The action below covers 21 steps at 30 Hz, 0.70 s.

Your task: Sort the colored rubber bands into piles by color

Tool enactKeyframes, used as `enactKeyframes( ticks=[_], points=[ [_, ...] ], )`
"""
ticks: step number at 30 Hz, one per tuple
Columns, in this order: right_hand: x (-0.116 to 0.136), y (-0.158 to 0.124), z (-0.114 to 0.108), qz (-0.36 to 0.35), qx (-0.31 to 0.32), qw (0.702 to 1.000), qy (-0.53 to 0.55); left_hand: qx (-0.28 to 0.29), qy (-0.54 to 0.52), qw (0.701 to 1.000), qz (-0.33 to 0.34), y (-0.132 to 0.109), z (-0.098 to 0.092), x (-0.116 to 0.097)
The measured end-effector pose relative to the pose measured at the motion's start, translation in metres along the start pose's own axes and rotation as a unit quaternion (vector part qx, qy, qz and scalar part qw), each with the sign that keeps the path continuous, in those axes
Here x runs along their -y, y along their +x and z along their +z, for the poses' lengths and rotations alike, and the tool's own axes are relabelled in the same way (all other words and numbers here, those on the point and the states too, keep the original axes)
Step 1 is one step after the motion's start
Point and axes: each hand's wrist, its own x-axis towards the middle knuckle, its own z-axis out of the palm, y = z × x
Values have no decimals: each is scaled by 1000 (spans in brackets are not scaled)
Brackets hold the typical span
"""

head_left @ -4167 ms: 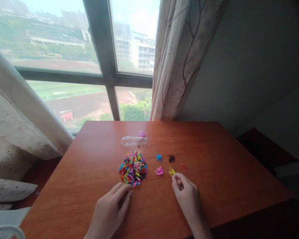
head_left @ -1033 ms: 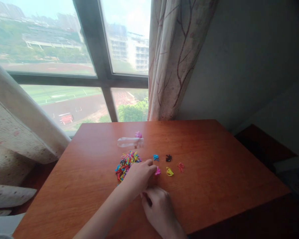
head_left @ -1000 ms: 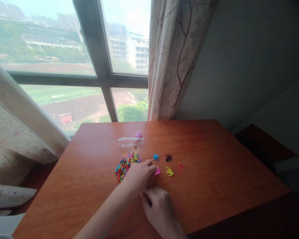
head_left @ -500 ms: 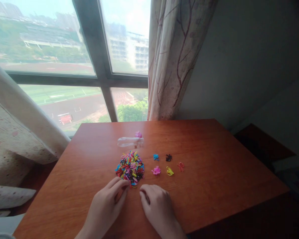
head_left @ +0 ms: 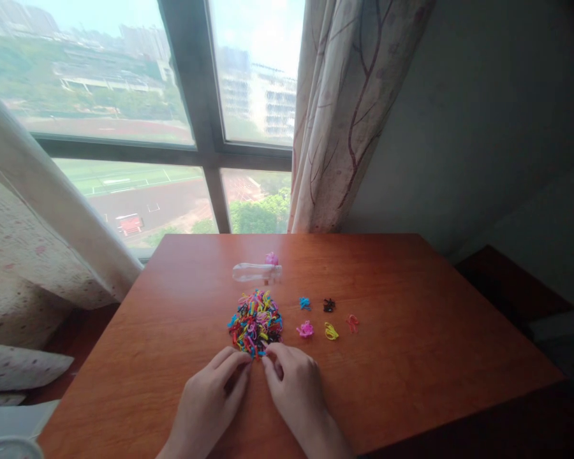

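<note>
By the pile of coloured bands (head_left: pixel 256 320) on the tabletop (head_left: pixel 411 344), my right hand (head_left: pixel 295 381) is joining my left hand (head_left: pixel 206 390), so both are likely working its near edge, fingers narrow, any held band hidden.

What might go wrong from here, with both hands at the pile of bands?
The left hand and right hand are close together at the near edge of the mixed band pile; a bump could scatter it.
The pink bands and yellow bands lie loose side by side, so a stray brush might mix them.
The clear plastic bottle lies sideways and might roll if knocked.
</note>
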Motion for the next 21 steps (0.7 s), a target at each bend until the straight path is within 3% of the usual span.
enactKeyframes(
  ticks=[6,16,21],
  points=[
    [0,1,0,-6,-17,999,27,0,-4,1000,0,0,0,0],
    [-9,4,-21,35,-24,994,104,4,-2,1000,-1,-2,1,2],
    [-30,24,-37,43,-70,996,28,2,0,1000,5,0,0,0]
  ],
)
